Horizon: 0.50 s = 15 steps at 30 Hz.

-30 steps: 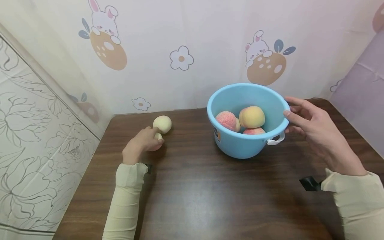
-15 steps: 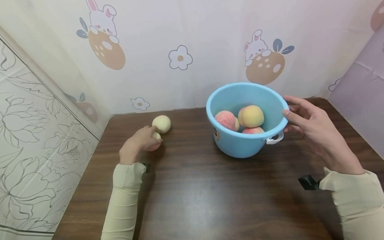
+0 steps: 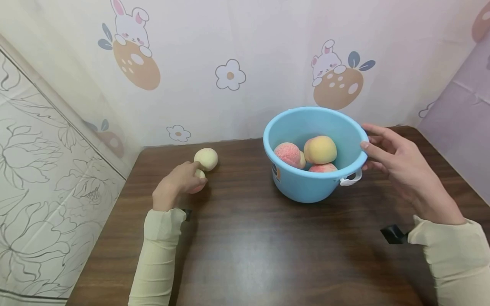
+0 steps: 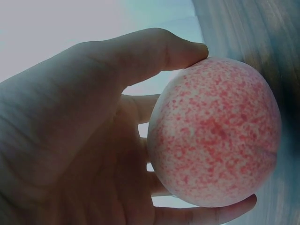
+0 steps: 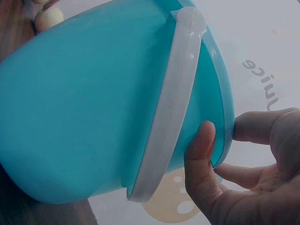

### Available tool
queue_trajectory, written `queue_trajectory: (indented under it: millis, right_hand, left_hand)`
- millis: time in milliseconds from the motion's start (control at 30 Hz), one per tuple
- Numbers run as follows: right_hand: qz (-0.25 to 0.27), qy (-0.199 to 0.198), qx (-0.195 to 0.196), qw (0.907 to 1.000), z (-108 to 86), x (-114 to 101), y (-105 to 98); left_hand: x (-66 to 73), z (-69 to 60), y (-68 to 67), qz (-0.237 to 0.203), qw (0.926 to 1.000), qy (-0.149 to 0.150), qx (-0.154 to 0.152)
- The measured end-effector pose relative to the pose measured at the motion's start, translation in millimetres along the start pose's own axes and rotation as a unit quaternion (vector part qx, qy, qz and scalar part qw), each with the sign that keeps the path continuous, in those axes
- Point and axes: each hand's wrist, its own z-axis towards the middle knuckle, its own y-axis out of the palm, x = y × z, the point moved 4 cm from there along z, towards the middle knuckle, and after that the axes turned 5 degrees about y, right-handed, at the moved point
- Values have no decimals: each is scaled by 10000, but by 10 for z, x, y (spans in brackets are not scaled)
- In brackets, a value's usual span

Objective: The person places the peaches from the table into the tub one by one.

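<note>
At the left of the table my left hand (image 3: 177, 182) grips a peach (image 4: 218, 133), pink-speckled in the left wrist view, thumb on one side and fingers curled round the other. Just behind it sits a second, pale yellow peach (image 3: 206, 159). A light blue bucket (image 3: 306, 187) stands upright at the right, with several peaches inside, among them a yellow one (image 3: 321, 149) and a pink one (image 3: 288, 154). My right hand (image 3: 407, 163) holds the bucket's right rim between thumb and fingers. Beside those fingers, the white handle (image 5: 164, 108) hangs against the bucket's outer wall.
The dark wooden table (image 3: 237, 238) ends at a wall covering (image 3: 229, 38) printed with rabbits and flowers, close behind the bucket. A flower-patterned panel (image 3: 49, 191) borders the left side, and a lilac sheet (image 3: 463, 119) the right.
</note>
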Motion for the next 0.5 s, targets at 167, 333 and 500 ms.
queue_trajectory:
  millis: [167,333,500]
  right_hand:
    - [-132,-4,27,9999,-1,-4,1]
    - [-203,-23,46,9998,-2,-9,6]
    - [-359,-41,87,9993,-5,-6,12]
  left_hand:
    - [31,7,-9,-22,10000,-27,-15]
    - [68,13,-18,25,10000,33,41]
    - [137,2,-35,46,9996,210,178]
